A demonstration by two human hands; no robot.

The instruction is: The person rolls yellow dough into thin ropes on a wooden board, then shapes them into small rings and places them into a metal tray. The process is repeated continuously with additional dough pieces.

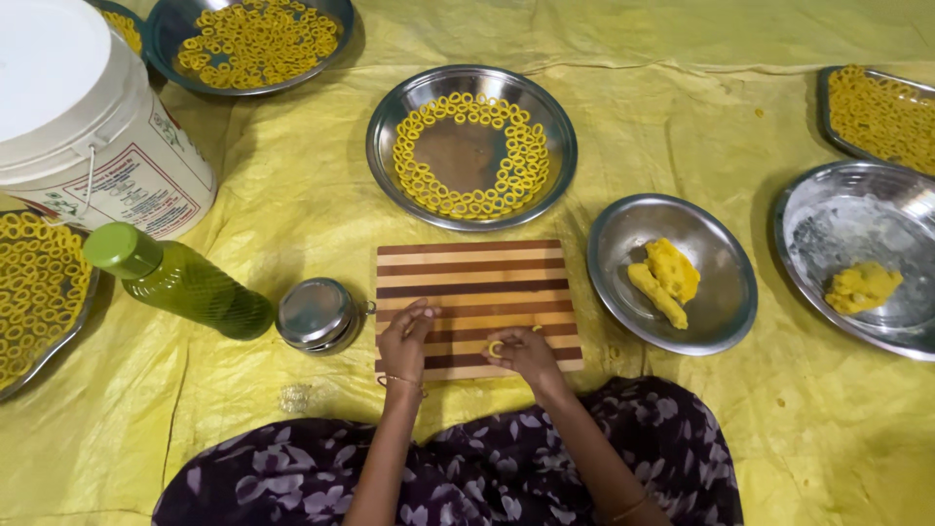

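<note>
While the right hand [527, 353] pinches a dough ring [497, 347] on the striped board [472, 273], the left hand [403, 341] rests loosely curled, empty; a white labelled bucket [88, 127] and green bottle [180, 282] stand on yellow sheeting [292, 205]

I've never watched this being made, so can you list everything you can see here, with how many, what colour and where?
Striped board: one, brown and cream wood, centre, under both hands.
Dough ring: one, yellow, on the board at the right hand's fingers.
Centre plate: one, steel, beyond the board, yellow rings around its edge.
Other ring plates: four, steel, cut off at the top left, left and top right.
Dough bowl: one, steel, right of the board, yellow dough lumps inside.
Far right plate: one, steel, one yellow lump.
Bottle: one, green, lying left.
Small tin: one, steel, left of the board.
Bucket: one, white, top left.
Sheet: one, yellow, under everything.
Left hand: on the board.
Right hand: on the board.
</note>
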